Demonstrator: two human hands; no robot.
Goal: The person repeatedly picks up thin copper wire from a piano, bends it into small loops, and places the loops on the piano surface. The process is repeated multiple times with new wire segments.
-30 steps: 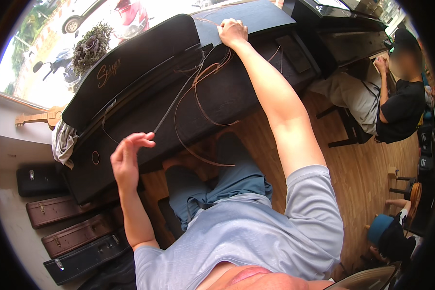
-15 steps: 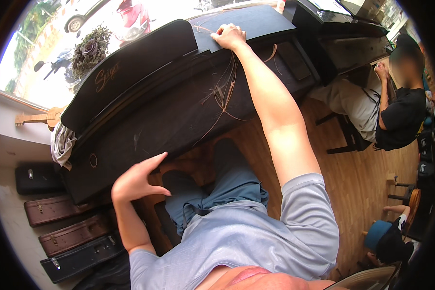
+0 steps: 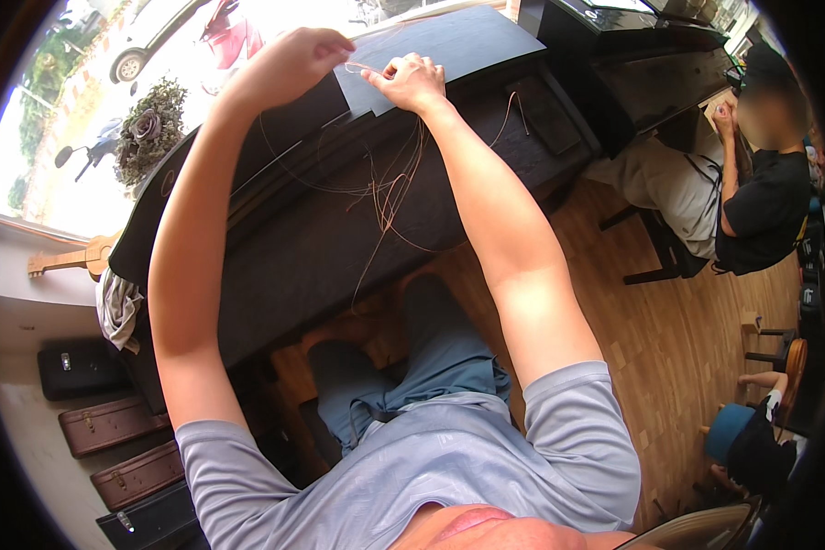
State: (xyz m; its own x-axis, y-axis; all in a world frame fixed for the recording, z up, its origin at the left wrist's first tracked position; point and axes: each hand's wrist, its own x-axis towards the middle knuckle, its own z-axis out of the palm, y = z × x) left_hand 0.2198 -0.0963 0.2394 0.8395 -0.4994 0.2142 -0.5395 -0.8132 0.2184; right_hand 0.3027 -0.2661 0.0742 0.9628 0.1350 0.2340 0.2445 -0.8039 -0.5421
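Swung the bare left hand (image 3: 295, 66) up and forward to the left end of the flat blue-grey panel (image 3: 486, 38); could not tell its grip. Pinched thin copper-coloured strands (image 3: 388, 209) narrowly in the bare right hand (image 3: 414, 84), trailing below over the long black desk (image 3: 284, 275).

I'm seeing strings (image 3: 390, 197) trailing from the right hand (image 3: 411, 81), by the far edge of the bench (image 3: 275, 284), down to its near edge. The left hand (image 3: 293, 62) is hovering just left of the right. Cloth (image 3: 117, 312) is hanging at the bench's left end, a guitar (image 3: 93, 256) sitting beyond; a bouquet (image 3: 148, 133) is standing behind the far edge.
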